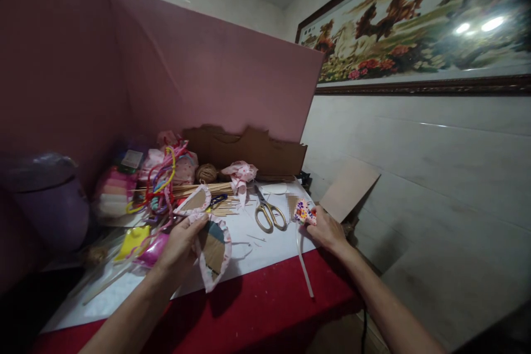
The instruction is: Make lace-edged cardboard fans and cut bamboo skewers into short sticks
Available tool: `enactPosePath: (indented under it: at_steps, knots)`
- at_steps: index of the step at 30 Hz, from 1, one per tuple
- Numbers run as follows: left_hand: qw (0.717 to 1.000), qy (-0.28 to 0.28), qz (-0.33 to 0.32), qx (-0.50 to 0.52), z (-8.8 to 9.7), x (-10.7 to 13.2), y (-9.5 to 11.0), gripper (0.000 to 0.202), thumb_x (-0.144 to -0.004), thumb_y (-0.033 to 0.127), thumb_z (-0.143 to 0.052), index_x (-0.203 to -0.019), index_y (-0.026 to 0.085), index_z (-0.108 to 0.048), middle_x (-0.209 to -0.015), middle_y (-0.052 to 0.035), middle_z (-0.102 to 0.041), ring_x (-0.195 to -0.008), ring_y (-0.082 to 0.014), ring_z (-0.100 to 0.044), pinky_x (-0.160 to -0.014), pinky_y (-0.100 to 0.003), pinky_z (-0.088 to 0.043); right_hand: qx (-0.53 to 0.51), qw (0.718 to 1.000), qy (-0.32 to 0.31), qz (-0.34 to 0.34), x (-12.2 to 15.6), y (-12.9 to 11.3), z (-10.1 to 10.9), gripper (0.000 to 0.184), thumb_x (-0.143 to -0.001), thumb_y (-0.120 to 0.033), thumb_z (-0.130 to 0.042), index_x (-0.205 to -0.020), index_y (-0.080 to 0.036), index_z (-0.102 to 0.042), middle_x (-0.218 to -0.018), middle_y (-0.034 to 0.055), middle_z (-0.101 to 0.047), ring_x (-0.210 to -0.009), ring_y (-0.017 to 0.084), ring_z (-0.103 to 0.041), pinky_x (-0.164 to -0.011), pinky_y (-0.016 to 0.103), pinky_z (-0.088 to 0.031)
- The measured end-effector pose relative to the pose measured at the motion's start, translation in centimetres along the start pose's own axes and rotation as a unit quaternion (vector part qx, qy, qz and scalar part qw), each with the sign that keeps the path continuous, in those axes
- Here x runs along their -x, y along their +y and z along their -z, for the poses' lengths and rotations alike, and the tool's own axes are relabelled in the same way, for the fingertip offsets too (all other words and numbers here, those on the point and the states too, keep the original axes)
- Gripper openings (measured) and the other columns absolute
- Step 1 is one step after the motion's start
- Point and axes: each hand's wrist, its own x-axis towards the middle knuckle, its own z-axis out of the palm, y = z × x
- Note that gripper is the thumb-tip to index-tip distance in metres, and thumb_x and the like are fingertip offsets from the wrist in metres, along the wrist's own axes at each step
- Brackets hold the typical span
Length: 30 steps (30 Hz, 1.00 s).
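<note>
My left hand is closed on a heart-shaped cardboard piece edged with a pink frilled ribbon, held above the white sheet. My right hand is closed on a small wad of flowered fabric at the sheet's right edge. A thin white stick hangs down from that hand across the red tablecloth. Gold-handled scissors lie between my two hands, touched by neither.
Behind the scissors are a bundle of wooden skewers, a twine ball, a pink ribbon bow and cut cardboard. Coloured pipe cleaners and yarn pile at left beside a purple pot. A pink screen stands behind.
</note>
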Motion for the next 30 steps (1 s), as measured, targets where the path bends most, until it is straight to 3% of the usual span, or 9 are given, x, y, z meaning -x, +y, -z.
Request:
enactPosePath:
  at_steps: [4, 6, 7, 9, 11, 13, 19, 25, 30]
  knots:
    - [1.000, -0.011, 0.006, -0.009, -0.2, 0.3, -0.1, 0.012, -0.076, 0.011, -0.058, -0.087, 0.012, -0.060, -0.070, -0.0056, -0.068, -0.057, -0.0158, -0.064, -0.053, -0.025, -0.052, -0.156, 0.985, 0.076, -0.017, 0.9, -0.7, 1.7, 0.033, -0.075, -0.032, -0.052, -0.104, -0.016, -0.053, -0.088, 0.0100, -0.064, -0.077, 0.022, -0.059, -0.062, 0.028, -0.038]
    - [0.999, -0.029, 0.016, -0.004, -0.2, 0.5, -0.1, 0.010, -0.075, 0.013, -0.061, -0.084, 0.012, -0.060, -0.069, -0.0046, -0.068, -0.056, -0.0148, -0.064, -0.053, -0.024, -0.052, -0.309, 0.949, 0.061, -0.012, 2.2, -2.1, 2.5, 0.028, -0.073, -0.037, -0.055, -0.093, -0.017, -0.055, -0.071, 0.0039, -0.060, -0.062, 0.017, -0.055, -0.054, 0.025, -0.038]
    - [0.999, -0.043, 0.023, 0.003, -0.2, 0.7, -0.2, 0.008, -0.074, 0.015, -0.062, -0.082, 0.013, -0.060, -0.068, -0.0044, -0.067, -0.055, -0.0145, -0.063, -0.053, -0.024, -0.052, -0.400, 0.916, 0.012, -0.025, 3.2, -3.0, 2.9, 0.026, -0.072, -0.040, -0.056, -0.086, -0.018, -0.055, -0.062, 0.0007, -0.055, -0.053, 0.014, -0.051, -0.047, 0.023, -0.035]
    - [0.996, -0.076, 0.034, 0.022, -0.2, 0.8, -0.4, 0.008, -0.074, 0.018, -0.064, -0.077, 0.013, -0.059, -0.067, -0.0041, -0.067, -0.056, -0.0141, -0.063, -0.054, -0.024, -0.052, -0.558, 0.819, -0.120, -0.052, 5.5, -5.1, 3.6, 0.028, -0.073, -0.045, -0.057, -0.078, -0.017, -0.053, -0.055, -0.0028, -0.047, -0.042, 0.008, -0.040, -0.038, 0.019, -0.028]
    - [0.993, -0.104, 0.036, 0.036, 0.0, 0.8, -0.7, 0.010, -0.074, 0.021, -0.065, -0.077, 0.013, -0.059, -0.069, -0.0044, -0.067, -0.058, -0.0138, -0.063, -0.057, -0.024, -0.051, -0.643, 0.726, -0.240, -0.038, 7.8, -7.4, 4.2, 0.032, -0.074, -0.045, -0.060, -0.087, -0.017, -0.055, -0.062, -0.0024, -0.050, -0.040, 0.005, -0.037, -0.033, 0.015, -0.025]
    - [0.991, -0.120, 0.030, 0.042, 0.1, 0.8, -0.9, 0.012, -0.074, 0.023, -0.065, -0.080, 0.013, -0.060, -0.072, -0.0051, -0.068, -0.060, -0.0136, -0.063, -0.059, -0.023, -0.051, -0.670, 0.673, -0.314, -0.018, 9.7, -9.5, 4.5, 0.036, -0.076, -0.048, -0.057, -0.093, -0.016, -0.055, -0.061, -0.0032, -0.050, -0.037, 0.004, -0.035, -0.030, 0.014, -0.029]
    - [0.990, -0.135, 0.045, 0.020, 0.0, 1.1, -0.9, 0.018, -0.076, 0.029, -0.063, -0.085, 0.014, -0.060, -0.078, -0.0082, -0.069, -0.067, -0.0181, -0.065, -0.063, -0.027, -0.051, -0.646, 0.666, -0.373, 0.007, 11.1, -13.2, 4.0, 0.042, -0.081, -0.053, -0.050, -0.092, -0.013, -0.055, -0.058, -0.0013, -0.054, -0.034, 0.004, -0.038, -0.025, 0.013, -0.033]
    - [0.986, -0.159, 0.041, 0.004, 0.0, 1.2, -1.0, 0.023, -0.075, 0.034, -0.063, -0.085, 0.013, -0.060, -0.078, -0.0087, -0.068, -0.067, -0.0195, -0.065, -0.064, -0.029, -0.050, -0.663, 0.646, -0.378, 0.000, 10.5, -13.9, 3.2, 0.045, -0.081, -0.055, -0.048, -0.092, -0.012, -0.053, -0.053, -0.0039, -0.051, -0.029, 0.003, -0.036, -0.024, 0.013, -0.032]
    - [0.985, -0.168, 0.038, -0.006, 0.0, 1.3, -0.9, 0.027, -0.075, 0.038, -0.062, -0.085, 0.013, -0.061, -0.076, -0.0094, -0.069, -0.064, -0.0188, -0.064, -0.061, -0.028, -0.049, -0.663, 0.650, -0.370, -0.009, 10.4, -14.0, 3.1, 0.047, -0.079, -0.056, -0.050, -0.096, -0.012, -0.052, -0.051, -0.0050, -0.052, -0.028, 0.003, -0.035, -0.024, 0.013, -0.030]
